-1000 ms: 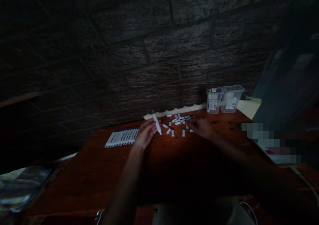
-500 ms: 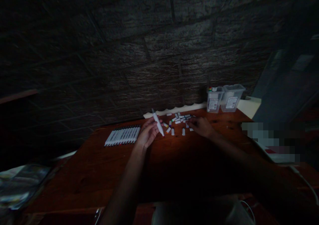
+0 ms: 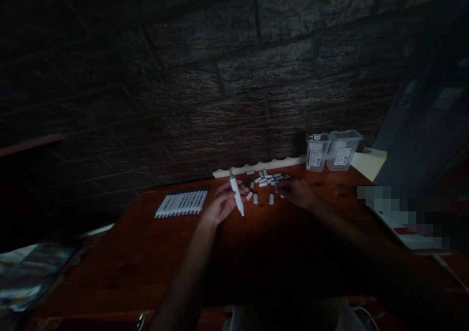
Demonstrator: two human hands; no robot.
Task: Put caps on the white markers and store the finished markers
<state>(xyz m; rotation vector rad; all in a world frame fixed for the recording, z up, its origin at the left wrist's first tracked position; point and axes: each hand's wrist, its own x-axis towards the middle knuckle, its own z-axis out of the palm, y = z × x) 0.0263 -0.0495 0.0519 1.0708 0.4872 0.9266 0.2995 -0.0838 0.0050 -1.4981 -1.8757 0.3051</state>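
A white marker [image 3: 237, 194] is gripped in my left hand [image 3: 219, 206], raised above the table and tilted, with its grey end up and a reddish tip pointing down. My right hand [image 3: 298, 193] reaches in from the right to the edge of a scattered pile of short white marker caps [image 3: 269, 178] with coloured ends. Its fingers are drawn together low over the caps, and shadow hides what they hold, if anything. Several single caps [image 3: 271, 199] stand or lie between the two hands. Left of my left hand lies a neat row of white markers [image 3: 182, 203].
Two clear plastic containers [image 3: 343, 150] with labels stand at the back right of the wooden table [image 3: 146, 262]. A white wavy-edged strip [image 3: 256, 167] runs along the brick wall [image 3: 234, 101]. A white object [image 3: 417, 231] and cable lie at the right edge.
My left hand has turned the marker slightly more upright. My right hand stays by the caps, its fingers shifted a little. The whole view has moved slightly.
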